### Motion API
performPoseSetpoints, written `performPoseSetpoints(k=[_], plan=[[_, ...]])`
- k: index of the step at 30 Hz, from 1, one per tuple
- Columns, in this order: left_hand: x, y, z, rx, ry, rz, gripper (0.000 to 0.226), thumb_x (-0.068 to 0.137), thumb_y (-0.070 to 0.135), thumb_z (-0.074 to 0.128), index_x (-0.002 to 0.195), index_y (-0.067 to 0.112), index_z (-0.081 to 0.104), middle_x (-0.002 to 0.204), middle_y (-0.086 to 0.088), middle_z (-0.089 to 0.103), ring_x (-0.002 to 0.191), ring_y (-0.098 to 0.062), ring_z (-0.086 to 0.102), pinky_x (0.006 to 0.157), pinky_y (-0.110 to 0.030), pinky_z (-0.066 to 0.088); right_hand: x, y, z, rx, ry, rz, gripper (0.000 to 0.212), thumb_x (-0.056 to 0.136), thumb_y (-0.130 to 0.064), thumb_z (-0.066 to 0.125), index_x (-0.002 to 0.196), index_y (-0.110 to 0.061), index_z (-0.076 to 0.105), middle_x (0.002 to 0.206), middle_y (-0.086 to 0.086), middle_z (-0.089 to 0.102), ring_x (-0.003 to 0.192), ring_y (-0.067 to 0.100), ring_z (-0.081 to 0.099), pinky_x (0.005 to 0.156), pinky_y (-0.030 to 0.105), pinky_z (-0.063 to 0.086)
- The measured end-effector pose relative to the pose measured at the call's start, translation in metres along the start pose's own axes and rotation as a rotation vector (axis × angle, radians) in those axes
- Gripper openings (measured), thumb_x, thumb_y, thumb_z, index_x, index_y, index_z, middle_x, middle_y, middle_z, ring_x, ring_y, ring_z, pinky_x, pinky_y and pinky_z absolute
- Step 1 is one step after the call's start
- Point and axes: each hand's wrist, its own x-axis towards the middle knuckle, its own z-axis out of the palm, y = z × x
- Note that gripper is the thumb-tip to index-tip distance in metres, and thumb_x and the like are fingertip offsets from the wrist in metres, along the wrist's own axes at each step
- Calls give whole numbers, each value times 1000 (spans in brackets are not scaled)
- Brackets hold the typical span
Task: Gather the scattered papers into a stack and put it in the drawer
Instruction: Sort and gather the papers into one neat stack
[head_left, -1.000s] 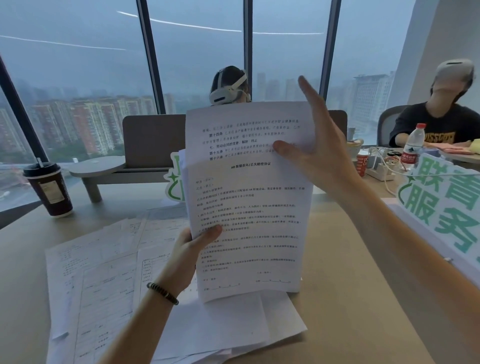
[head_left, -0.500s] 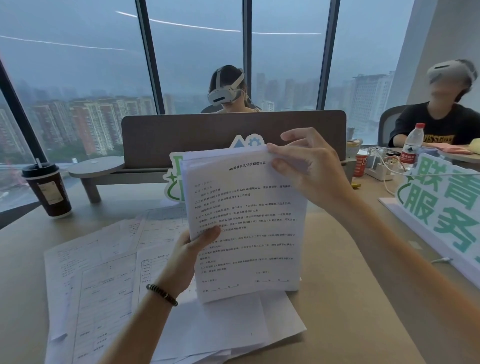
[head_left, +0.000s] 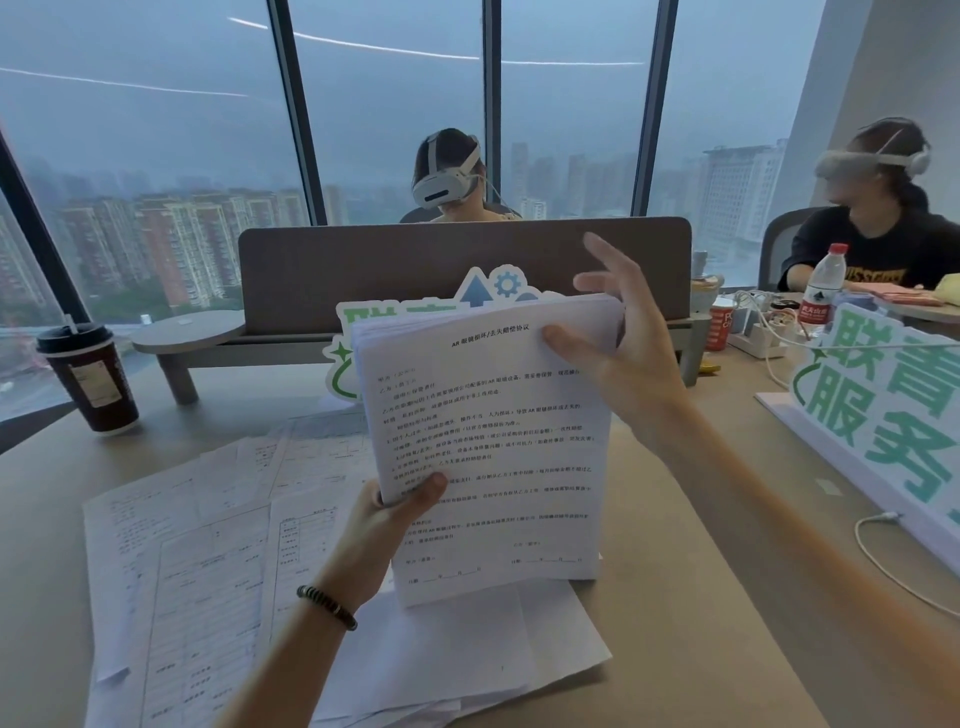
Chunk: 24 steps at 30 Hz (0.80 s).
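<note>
Since the earlier frame the right hand (head_left: 618, 353) has loosened at the stack's top corner: its fingers, then curled over the edge, now spread upward while the thumb lies across the top sheet. The stack (head_left: 488, 447) stands upright above the worktop (head_left: 701, 597), its lower edge over loose papers (head_left: 208, 545) lying flat at front left. The left hand (head_left: 384, 525) pinches the stack's left edge, thumb in front, fingers behind. Farther back stand a cup (head_left: 88, 376) at left and a green sign (head_left: 893, 415) at right; beyond a divider (head_left: 462, 270) sit two people in headsets.
</note>
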Motion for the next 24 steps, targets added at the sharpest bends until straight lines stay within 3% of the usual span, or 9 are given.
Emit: performPoseSetpoints(k=[2,3,6,9,13,18,22,24], plan=[[0,-3,-1,4,10,9,32,67,42,83,96,29,79,108,-10,76,99,-31,73,79,-47,61,-17,19,7,371,5,245,63,81,-17,81,131,-36,48,119,6,67,104,26,70,81,42,61],[0,-5,-1,5,20,15,38,64,47,85,96,28,79,108,-11,76,98,-31,73,79,-46,61,-30,32,10,435,-26,349,54,81,-18,80,127,-25,53,115,9,71,102,32,71,80,48,61],[-1,-6,2,23,81,8,39,66,46,79,97,22,77,104,-11,77,97,-31,73,80,-49,61,-65,69,22,345,-143,526,35,85,-27,74,117,-14,68,111,8,76,100,32,73,84,50,60],[3,-1,6,61,133,-21,39,79,43,76,102,12,74,101,-12,77,94,-32,74,80,-53,60,-70,79,27,209,-79,430,33,90,-36,70,118,-19,65,109,-1,76,95,21,74,79,44,62],[5,1,8,100,179,-53,29,89,38,65,104,14,73,96,-7,79,89,-28,75,74,-49,62,-71,76,34,83,-8,344,30,92,-38,65,114,-20,55,103,-5,73,85,10,73,66,29,61],[3,-7,8,304,211,-55,55,79,64,64,94,12,72,86,-12,72,79,-30,66,78,-66,52,-86,83,46,9,94,409,28,93,-33,68,111,-17,53,101,-10,67,76,-10,65,56,12,51],[16,12,4,578,166,11,34,96,45,57,91,14,70,89,-23,73,80,-44,70,67,-61,58,-69,68,48,2,76,400,26,97,-31,63,109,-15,46,94,-11,66,73,3,69,53,20,55],[23,20,-5,589,189,-19,30,98,37,58,92,10,70,88,-22,74,80,-42,70,68,-54,60,-60,63,50,5,4,460,19,100,-31,56,109,-17,46,98,-6,66,80,10,69,57,24,56]])
